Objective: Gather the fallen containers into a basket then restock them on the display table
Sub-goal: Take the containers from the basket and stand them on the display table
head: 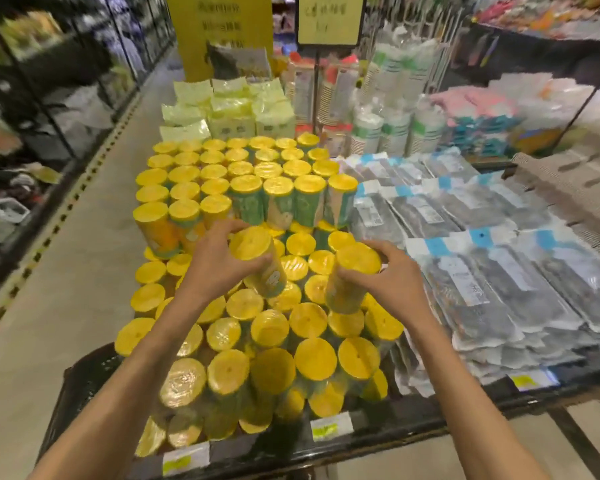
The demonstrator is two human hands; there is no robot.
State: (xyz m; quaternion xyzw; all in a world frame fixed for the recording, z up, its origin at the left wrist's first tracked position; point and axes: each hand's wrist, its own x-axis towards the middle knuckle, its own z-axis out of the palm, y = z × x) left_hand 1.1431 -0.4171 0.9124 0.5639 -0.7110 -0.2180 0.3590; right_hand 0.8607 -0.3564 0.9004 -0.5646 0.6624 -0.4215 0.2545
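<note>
Store shelving lines the aisle at the left of the frame, and a tabletop (378,429) fills the centre, packed with upright yellow-lidded containers (307,320). They are cylinders in clear film with green or orange labels. The left hand (219,268) grips one container (267,277) in mid-frame. It is tilted, lid toward the camera, with the fingers (227,227) curled over its far side and the thumb across the near side. The right hand (392,275) grips a second container (343,294) just to the right, above the lower layer, its fingers wrapped round the lid end. A dark basket (84,382) sits at lower left beneath the left forearm. Flat grey packets (499,271) lie stacked at the right.
</note>
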